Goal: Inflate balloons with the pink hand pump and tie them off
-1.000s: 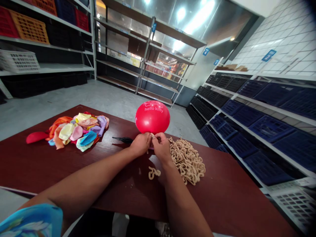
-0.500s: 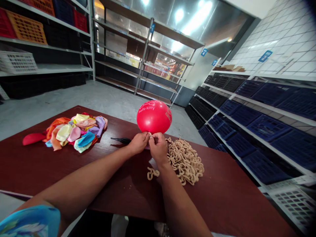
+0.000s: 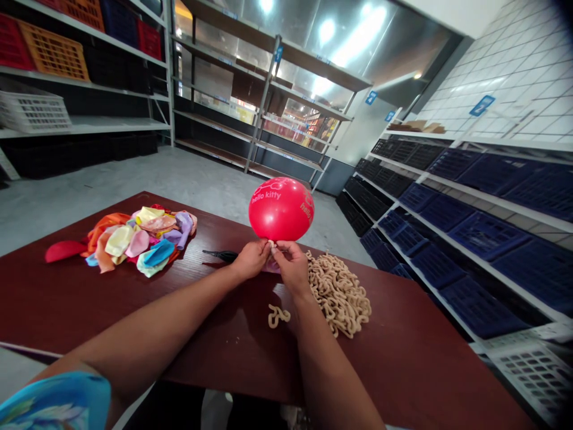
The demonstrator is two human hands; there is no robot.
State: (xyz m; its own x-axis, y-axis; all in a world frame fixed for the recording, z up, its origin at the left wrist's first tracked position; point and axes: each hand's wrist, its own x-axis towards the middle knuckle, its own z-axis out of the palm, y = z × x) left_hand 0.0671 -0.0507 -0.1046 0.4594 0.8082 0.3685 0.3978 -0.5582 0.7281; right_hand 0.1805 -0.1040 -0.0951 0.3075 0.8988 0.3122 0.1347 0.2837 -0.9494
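An inflated red balloon [image 3: 281, 210] printed "hello kitty" stands above my hands, its neck downward. My left hand [image 3: 253, 258] is closed, pinching at the balloon's neck. From the other side my right hand [image 3: 292, 263] is closed at the same spot, thumb and fingers together. A small pale bit shows between the fingertips; whether it is the neck or a tie cannot be told. Behind the hands a pinkish-purple thing [image 3: 271, 267] is mostly hidden. Just left of my left hand lies a black tool [image 3: 221, 255] with a thin tip.
On the dark red table [image 3: 215, 334], a pile of limp colored balloons [image 3: 134, 239] lies left. Right of my hand is a heap of beige curly pieces [image 3: 338, 292]; a few loose ones [image 3: 278, 315] lie nearer. Racks with blue crates [image 3: 470, 224] stand right.
My right hand has shifted slightly, its fingers spreading a little more to the right. The balloon has turned slightly; both hands remain at its neck.
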